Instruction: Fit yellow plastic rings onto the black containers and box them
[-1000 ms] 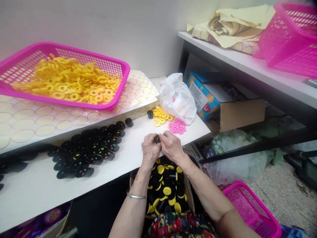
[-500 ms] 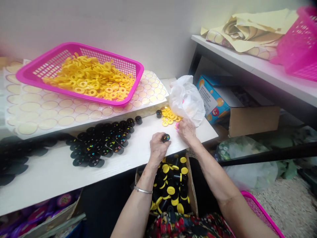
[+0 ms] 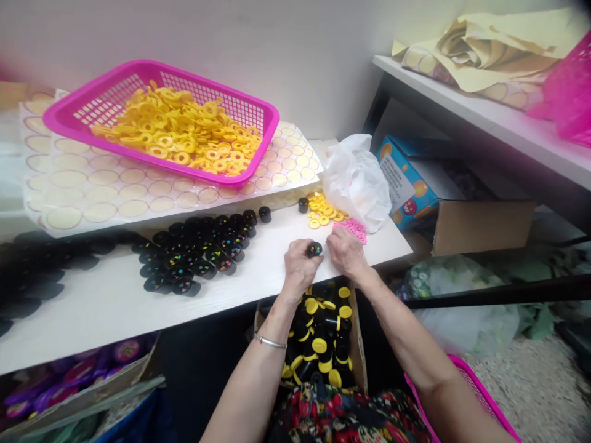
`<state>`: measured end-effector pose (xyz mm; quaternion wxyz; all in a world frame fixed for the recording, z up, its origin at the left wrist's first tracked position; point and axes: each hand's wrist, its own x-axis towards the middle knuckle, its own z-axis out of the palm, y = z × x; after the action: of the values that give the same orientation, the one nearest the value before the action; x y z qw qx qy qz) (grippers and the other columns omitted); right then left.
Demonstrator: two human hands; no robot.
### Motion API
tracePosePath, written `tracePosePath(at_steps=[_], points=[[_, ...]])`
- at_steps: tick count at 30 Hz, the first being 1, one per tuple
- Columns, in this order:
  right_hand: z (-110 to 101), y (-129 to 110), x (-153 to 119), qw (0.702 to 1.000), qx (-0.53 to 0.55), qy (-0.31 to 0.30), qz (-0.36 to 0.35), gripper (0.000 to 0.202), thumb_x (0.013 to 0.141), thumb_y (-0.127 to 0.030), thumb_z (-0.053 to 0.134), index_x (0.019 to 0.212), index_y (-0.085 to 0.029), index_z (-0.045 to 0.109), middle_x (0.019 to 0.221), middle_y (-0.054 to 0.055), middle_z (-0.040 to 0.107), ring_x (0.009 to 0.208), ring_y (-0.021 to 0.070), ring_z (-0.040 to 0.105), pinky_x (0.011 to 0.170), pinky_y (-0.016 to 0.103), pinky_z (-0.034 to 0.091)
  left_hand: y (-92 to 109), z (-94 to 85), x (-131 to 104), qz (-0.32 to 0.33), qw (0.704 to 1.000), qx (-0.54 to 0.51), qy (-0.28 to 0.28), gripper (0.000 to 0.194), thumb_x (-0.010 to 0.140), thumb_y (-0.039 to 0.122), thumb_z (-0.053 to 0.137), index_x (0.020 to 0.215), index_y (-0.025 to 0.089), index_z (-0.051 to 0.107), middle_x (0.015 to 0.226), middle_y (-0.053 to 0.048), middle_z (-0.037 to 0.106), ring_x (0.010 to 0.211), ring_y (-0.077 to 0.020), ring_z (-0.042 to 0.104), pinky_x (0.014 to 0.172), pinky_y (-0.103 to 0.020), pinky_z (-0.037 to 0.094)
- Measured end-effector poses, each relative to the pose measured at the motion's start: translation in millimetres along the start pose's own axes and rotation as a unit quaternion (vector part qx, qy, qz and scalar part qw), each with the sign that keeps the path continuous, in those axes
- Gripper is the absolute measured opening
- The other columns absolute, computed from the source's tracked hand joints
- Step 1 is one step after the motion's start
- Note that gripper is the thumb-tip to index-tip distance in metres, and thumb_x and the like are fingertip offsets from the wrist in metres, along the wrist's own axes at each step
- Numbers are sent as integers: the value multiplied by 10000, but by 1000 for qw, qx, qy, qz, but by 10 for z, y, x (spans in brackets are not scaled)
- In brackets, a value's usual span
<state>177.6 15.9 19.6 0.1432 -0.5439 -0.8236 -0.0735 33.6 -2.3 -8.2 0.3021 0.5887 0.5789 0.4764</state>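
My left hand (image 3: 299,266) is wrapped round a small black cup (image 3: 314,249) with coloured bits showing in its top. Just right of it, my right hand (image 3: 347,251) has its fingers pressed together; anything between them is too small to make out. Behind my right hand lies a pile of small pink pieces (image 3: 354,229). Yellow rings (image 3: 323,212) sit beyond, beside a lone black cup (image 3: 303,205). Many more black cups (image 3: 203,249) with coloured bits stand grouped on the white table (image 3: 258,277) to the left.
A pink basket (image 3: 249,178) of yellow rings rests on sticker sheets (image 3: 124,197). At the right are a white plastic bag (image 3: 357,178), a blue box (image 3: 401,184) and a shelf (image 3: 480,117). Below the table edge, a carton (image 3: 359,344) holds black cups with yellow lids.
My right hand has drawn back from the bag and pink pieces toward the cup, uncovering the pink pile. My left hand still holds the cup. The view has shifted slightly.
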Motion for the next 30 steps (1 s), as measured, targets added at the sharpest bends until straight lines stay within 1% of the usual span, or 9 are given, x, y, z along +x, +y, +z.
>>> tracePosePath(at_steps=[2,5,9,11,16,20,22,25,30], points=[[45,-65,-141,1000,14,10,-6,255,855,-167,414,692,-150,610,768,87,568,745,191,463,640,301,308,5,3,-1,1,1000,0,2,270,566,163,687,833,199,664,845,-16,624,866,-178,570,795,-294,466],[87,-73,-291,994,103,36,31,236,863,-189,435,711,-168,615,759,64,564,749,176,486,669,287,351,-4,11,-5,5,1000,0,3,274,569,163,688,839,199,663,846,-17,621,861,-177,571,787,-290,468],[109,-1,-345,960,254,68,95,126,838,-218,496,804,-187,613,771,37,547,751,159,523,679,265,408,-21,19,-8,3,1000,1,2,282,565,164,692,843,201,662,840,-16,620,853,-179,572,778,-294,470],[115,13,-329,950,284,67,116,102,822,-230,518,818,-192,613,770,31,537,733,155,528,657,262,418,-23,18,-6,4,1000,-1,2,283,562,157,692,840,198,662,833,-16,618,853,-180,572,779,-294,471],[103,-47,-234,969,220,27,109,149,817,-209,494,719,-197,606,723,34,513,732,171,508,639,278,398,-18,18,-4,7,1000,-1,6,285,563,156,689,843,201,659,838,-17,619,869,-184,568,789,-301,472],[34,-139,-125,942,302,104,107,133,829,-187,476,765,-199,592,757,31,520,745,159,523,678,277,423,-10,22,-13,7,1000,-4,1,229,587,183,689,811,212,657,825,-15,622,848,-179,568,775,-301,472],[-5,-188,-76,930,340,115,80,119,829,-189,490,773,-202,595,756,26,524,746,155,527,683,275,430,-4,20,-17,10,1000,-4,1,179,608,198,675,785,214,656,805,-14,621,837,-177,566,774,-299,469],[-38,-244,-33,942,323,88,40,126,822,-185,505,759,-205,612,734,24,525,746,161,516,673,280,421,11,8,-19,11,1000,-1,-1,166,613,166,642,771,214,655,788,-13,621,841,-178,561,782,-297,466],[-75,-261,-11,967,247,53,17,172,832,-169,483,743,-193,629,719,29,522,736,163,493,662,278,393,46,-18,-19,10,1000,-4,-15,205,590,122,608,769,207,655,782,-10,629,849,-178,557,784,-287,460]])
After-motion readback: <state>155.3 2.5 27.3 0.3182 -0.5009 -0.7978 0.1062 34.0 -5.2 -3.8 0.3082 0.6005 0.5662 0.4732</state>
